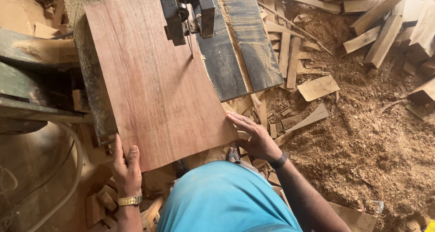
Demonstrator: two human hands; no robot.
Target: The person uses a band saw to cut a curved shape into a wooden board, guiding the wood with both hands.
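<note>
Workshop floor (362,150) of packed earth, thickly covered in sawdust. Heaped offcuts (385,28) and wood strips (283,50) at upper right; smaller blocks (102,205) at lower left. Dusty dark saw table (244,46) at centre top. Pale hose (72,168) curving along left. Even daylight, soft shadows.
</note>
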